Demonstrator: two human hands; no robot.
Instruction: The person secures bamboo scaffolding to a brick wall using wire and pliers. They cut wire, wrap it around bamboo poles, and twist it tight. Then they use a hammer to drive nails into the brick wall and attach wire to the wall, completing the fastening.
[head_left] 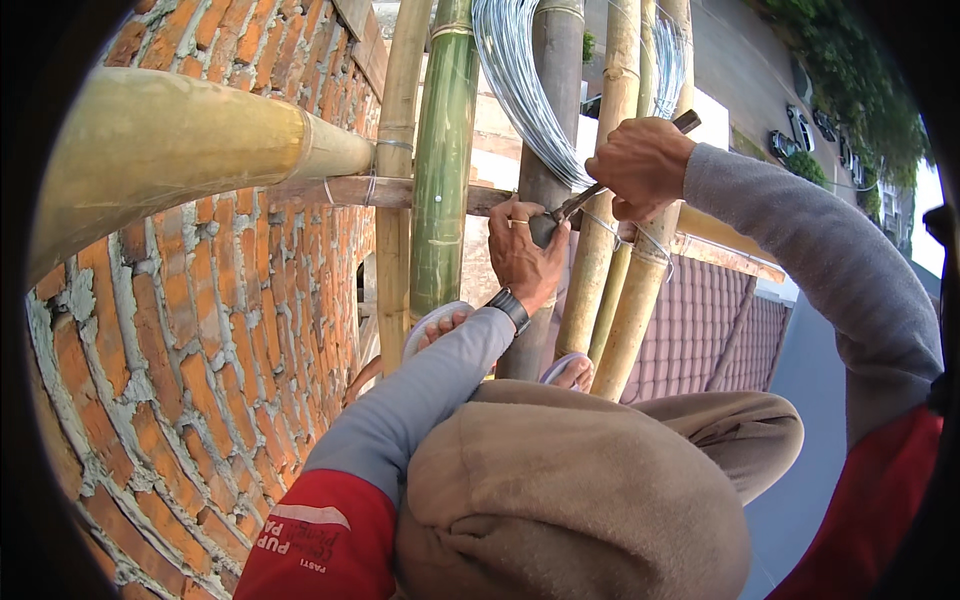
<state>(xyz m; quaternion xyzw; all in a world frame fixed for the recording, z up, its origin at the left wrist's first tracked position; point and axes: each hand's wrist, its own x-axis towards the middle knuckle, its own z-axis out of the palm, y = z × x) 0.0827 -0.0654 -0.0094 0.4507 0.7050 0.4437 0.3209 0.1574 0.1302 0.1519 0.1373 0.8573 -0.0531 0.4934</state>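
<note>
My right hand [642, 170] is closed round the handles of a pair of dark metal pincers [572, 205]. Their jaws point left, toward the dark bamboo pole [542, 110]. Beside those jaws my left hand [528, 255] bends its fingers against the same pole, thumb and fingertips close to the tool. Whatever it pinches is hidden. Behind both hands runs a horizontal wooden bar [345, 191], crossing the upright poles. Just above the hands hangs a thick bundle of silvery wire [525, 85].
A green bamboo pole [442, 170] and several pale ones, one a thick pole [180, 160], surround me. On the left rises a brick wall [150, 330]. My sandalled feet [440, 325] rest among the poles, high above a tiled roof [690, 320] and a street with parked cars [800, 128].
</note>
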